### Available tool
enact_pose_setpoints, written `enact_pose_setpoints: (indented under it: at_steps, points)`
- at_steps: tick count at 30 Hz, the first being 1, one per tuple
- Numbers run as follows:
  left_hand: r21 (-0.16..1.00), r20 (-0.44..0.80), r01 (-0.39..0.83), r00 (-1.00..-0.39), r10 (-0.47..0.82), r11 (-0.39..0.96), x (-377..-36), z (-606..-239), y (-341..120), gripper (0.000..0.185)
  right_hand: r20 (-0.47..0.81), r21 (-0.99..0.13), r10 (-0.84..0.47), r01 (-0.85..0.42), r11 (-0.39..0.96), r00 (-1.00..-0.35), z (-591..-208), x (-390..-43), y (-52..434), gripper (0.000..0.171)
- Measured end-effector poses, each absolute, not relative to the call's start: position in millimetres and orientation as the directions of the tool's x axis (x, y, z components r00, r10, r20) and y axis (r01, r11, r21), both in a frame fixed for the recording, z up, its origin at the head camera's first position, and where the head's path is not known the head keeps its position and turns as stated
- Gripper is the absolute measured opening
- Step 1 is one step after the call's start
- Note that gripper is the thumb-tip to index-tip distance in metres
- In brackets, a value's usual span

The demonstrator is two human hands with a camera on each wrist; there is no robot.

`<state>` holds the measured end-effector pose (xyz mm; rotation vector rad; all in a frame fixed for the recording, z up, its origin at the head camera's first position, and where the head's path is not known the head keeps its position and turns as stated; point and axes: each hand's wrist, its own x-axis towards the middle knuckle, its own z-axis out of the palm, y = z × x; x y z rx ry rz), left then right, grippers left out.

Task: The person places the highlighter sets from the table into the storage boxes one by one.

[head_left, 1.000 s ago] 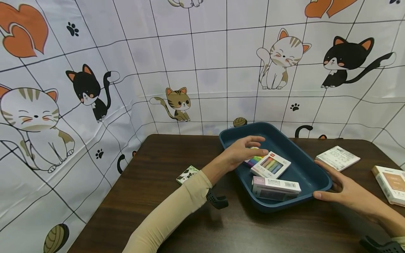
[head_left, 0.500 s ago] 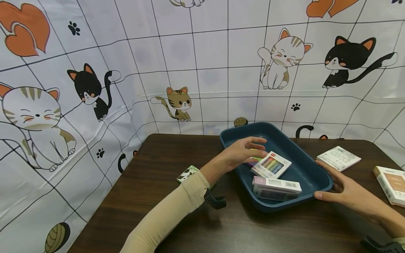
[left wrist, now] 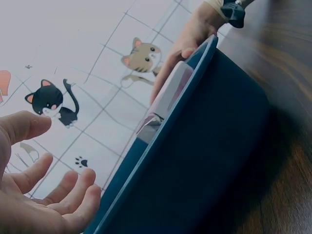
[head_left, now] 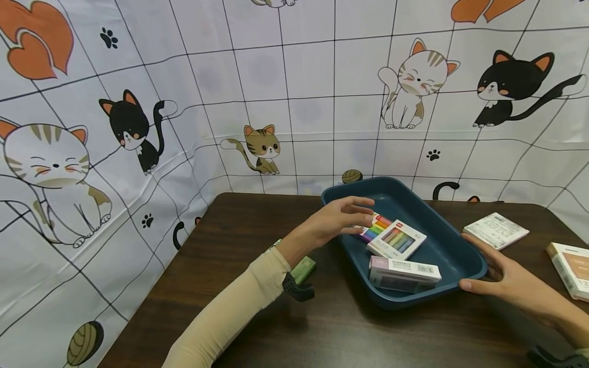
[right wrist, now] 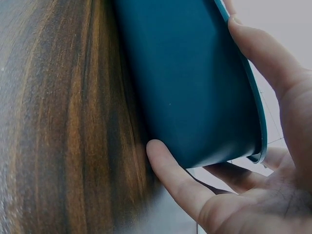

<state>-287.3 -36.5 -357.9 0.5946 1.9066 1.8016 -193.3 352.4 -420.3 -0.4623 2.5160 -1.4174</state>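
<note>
A blue plastic tray (head_left: 453, 266) sits at an angle on the table. Inside it lie a rainbow-striped pack (head_left: 378, 225), a white box with a window of coloured sticks (head_left: 398, 240), and a pale lilac and white box (head_left: 405, 273). My left hand (head_left: 342, 221) hovers over the tray's left rim, fingers loosely bent around nothing; the left wrist view shows its fingers (left wrist: 75, 195) apart from the rim. At the near right corner, my right hand (head_left: 501, 273) grips the tray, thumb (right wrist: 258, 46) at the rim and index finger (right wrist: 168, 158) low against the outer wall.
A small green box (head_left: 303, 270) lies on the brown table (head_left: 257, 225), partly hidden under my left forearm. To the tray's right are a white printed box (head_left: 496, 230) and a white and tan box (head_left: 570, 268). A cat-patterned cloth (head_left: 308, 117) hangs behind.
My left hand has drawn back slightly to the left, uncovering more of the rainbow-striped pack and the end of the green box. The right hand keeps its grip on the tray.
</note>
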Motion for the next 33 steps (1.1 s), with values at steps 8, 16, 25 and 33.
enact_pose_setpoints:
  at_steps: [8,16,25,33]
  points:
    - [1.000,-0.011,-0.003,-0.812,0.584,0.014,-287,-361,-62,0.046,-0.034,-0.854,-0.365,-0.163,0.494,-0.930,-419,-193,352,0.097]
    - [1.000,-0.009,-0.022,-0.846,0.533,-0.018,-291,-373,-104,0.049,-0.030,-0.853,-0.368,-0.168,0.493,-0.930,-419,-192,351,0.096]
    - [0.999,-0.046,-0.032,-0.852,0.521,0.034,-292,-383,-127,0.054,-0.041,-0.854,-0.361,-0.155,0.497,-0.932,-419,-191,350,0.095]
    - [0.994,-0.089,-0.042,-0.858,0.505,0.104,-295,-390,-149,0.051,-0.040,-0.855,-0.361,-0.155,0.495,-0.932,-418,-192,350,0.096]
